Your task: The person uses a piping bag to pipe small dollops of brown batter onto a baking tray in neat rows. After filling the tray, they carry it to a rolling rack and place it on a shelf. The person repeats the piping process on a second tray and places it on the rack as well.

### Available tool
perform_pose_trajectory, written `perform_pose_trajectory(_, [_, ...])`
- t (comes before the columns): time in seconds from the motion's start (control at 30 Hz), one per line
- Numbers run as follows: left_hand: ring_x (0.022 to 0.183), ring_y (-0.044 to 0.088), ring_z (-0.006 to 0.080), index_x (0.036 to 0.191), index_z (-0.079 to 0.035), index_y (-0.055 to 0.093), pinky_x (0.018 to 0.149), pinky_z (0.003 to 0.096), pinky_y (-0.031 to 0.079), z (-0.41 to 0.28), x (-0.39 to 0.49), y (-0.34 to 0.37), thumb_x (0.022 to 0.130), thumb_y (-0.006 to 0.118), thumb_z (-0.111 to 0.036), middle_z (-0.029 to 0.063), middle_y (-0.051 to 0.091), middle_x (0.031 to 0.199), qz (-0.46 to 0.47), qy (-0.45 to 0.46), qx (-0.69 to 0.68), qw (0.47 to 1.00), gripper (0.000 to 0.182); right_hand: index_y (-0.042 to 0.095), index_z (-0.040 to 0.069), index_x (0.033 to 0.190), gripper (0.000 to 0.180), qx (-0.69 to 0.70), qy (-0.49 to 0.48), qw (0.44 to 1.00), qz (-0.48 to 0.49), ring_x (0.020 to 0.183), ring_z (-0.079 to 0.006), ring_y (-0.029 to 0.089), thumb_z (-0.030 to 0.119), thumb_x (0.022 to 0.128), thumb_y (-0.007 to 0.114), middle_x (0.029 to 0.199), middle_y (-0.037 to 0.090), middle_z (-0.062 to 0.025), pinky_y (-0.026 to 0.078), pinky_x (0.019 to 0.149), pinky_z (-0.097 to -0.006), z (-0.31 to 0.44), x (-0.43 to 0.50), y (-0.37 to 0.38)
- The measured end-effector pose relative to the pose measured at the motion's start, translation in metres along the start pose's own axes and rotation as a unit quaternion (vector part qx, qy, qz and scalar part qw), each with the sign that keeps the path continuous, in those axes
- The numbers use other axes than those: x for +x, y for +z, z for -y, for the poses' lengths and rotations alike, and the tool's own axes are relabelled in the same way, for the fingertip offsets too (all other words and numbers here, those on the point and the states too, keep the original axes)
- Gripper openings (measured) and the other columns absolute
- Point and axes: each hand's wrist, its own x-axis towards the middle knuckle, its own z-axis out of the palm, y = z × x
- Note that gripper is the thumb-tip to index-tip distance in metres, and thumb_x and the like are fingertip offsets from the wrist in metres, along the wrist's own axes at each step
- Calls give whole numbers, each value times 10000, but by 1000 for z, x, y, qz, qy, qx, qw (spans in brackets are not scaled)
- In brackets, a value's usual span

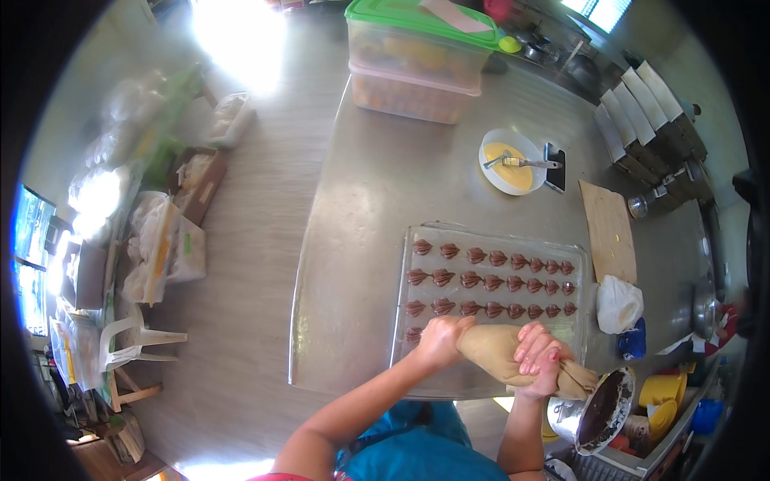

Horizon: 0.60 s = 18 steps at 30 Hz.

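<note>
A tan cloth piping bag (490, 352) is held between both hands over the near part of a baking tray (493, 231). My left hand (444, 341) grips the bag's left end, and the tip is hidden there. Around the gathered right end, my right hand (540, 359) is closed. Rows of piped chocolate-brown shells (493, 282) lie on the tray. One more brown shell (414, 334) sits at the left of the nearest row, beside my left hand; the rest of that row is covered by hands and bag. A metal bowl (592, 412) with dark brown mixture stands just right of my right hand.
A white bowl of yellow liquid (511, 177) with a brush stands beyond the tray, beside a phone (556, 168). Stacked plastic boxes (415, 90) are at the far edge. Right lie a brown board (609, 234) and a white plastic bag (619, 303). Metal tins (649, 114) stand far right.
</note>
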Motion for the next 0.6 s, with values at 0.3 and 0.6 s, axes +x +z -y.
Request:
perform_pose_trajectory(0.3, [664,596,339,788,-64,561,598,423,485,-13,21,30,620,725,-184,118,589,687,6,59,-40,997,264,387,162,568,380,-47,5,999,-19,498,-128,432,192,940,461,464,440,6,356,666,-313,16,6,-22])
perform_pose_trajectory(0.6, [685,605,334,824,-69,608,603,412,489,-25,32,67,598,755,-187,115,606,717,-5,98,-84,992,294,378,166,570,378,-54,-17,995,-84,485,-121,403,192,939,456,456,414,7,356,659,-311,34,1,-50])
